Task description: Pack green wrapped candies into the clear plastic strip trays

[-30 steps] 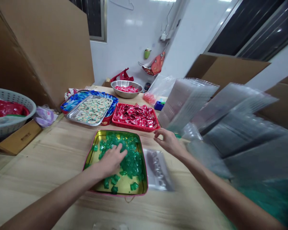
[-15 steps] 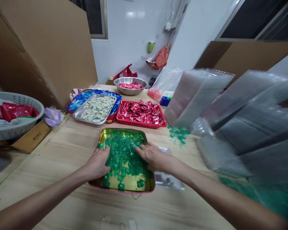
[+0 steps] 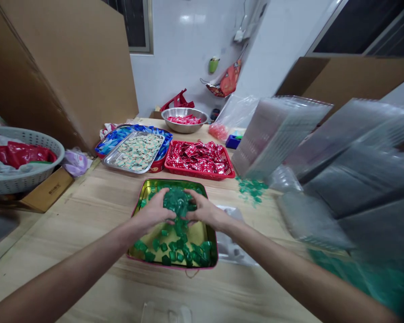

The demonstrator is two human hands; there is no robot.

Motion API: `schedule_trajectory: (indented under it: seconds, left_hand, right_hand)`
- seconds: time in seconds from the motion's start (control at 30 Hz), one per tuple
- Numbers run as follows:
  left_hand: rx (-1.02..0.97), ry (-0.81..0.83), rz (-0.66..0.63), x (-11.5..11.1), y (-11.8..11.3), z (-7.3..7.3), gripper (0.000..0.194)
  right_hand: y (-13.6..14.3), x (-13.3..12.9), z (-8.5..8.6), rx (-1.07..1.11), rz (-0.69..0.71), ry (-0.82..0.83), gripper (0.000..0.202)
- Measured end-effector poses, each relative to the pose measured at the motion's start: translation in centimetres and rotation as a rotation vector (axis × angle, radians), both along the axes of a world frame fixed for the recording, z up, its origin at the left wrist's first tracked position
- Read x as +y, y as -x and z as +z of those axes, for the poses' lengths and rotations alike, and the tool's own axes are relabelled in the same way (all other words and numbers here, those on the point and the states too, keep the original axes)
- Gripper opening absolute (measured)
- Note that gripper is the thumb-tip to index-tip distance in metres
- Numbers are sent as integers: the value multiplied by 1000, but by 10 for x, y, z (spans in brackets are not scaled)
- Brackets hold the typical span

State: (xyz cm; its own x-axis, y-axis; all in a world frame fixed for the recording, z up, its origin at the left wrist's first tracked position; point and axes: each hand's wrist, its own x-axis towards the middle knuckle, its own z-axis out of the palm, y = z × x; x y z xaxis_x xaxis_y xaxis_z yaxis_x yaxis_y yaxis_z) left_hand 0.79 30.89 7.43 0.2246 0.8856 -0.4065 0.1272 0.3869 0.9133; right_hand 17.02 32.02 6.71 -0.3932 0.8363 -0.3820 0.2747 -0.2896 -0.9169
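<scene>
Between my left hand (image 3: pixel 155 210) and my right hand (image 3: pixel 203 209) is a heap of translucent green pieces (image 3: pixel 177 202), gem-like in shape. My fingers curve round the heap from both sides, above a gold-coloured metal tray (image 3: pixel 144 231) with a pinkish rim. Some pieces spill down from the heap's near side. More green pieces lie scattered over the near part of the tray floor. Under my right forearm, a clear plastic blister tray (image 3: pixel 230 244) shows in part beside the metal tray.
Behind stand a red basket of red packets (image 3: pixel 200 172), a steel tray of small pale pieces (image 3: pixel 112 163) and a steel bowl (image 3: pixel 185 128). Stacked clear plastic trays (image 3: pixel 279 134) rise at right near loose green pieces (image 3: pixel 251 189). A perforated basket (image 3: pixel 23 179) is at left.
My hands have moved from the tray's sides inward and closer together, gathering the spread green pieces into a raised heap between them. More of the gold tray floor shows.
</scene>
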Motion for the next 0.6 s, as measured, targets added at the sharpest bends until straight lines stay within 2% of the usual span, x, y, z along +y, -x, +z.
schedule_trajectory:
  seconds: [0.07,0.17,0.27,0.37,0.47,0.53,0.6]
  left_hand:
    - [11,-22,-37,11,9,16,82]
    - [148,0,-158,16,26,32,70]
    - [438,-61,-332,5,41,35,64]
    - [804,-261,-615,-13,50,26,76]
    - [1033,-381,-843,-28,48,12,94]
    - [1080,-351,-848,-35,42,1,99]
    - [1045,-297,-763,-39,36,-10,93]
  right_hand:
    - [-6,12,11,-91,18,-170,75]
    - [-20,19,22,-435,131,-439,59]
    - [-31,4,27,-679,400,-550,47]
    - [-33,-23,28,-820,732,-634,41]
    - [-27,-47,18,-945,873,-668,55]
    - [-24,-55,6,-981,852,-687,62]
    - [-21,-58,-8,-957,807,-691,65]
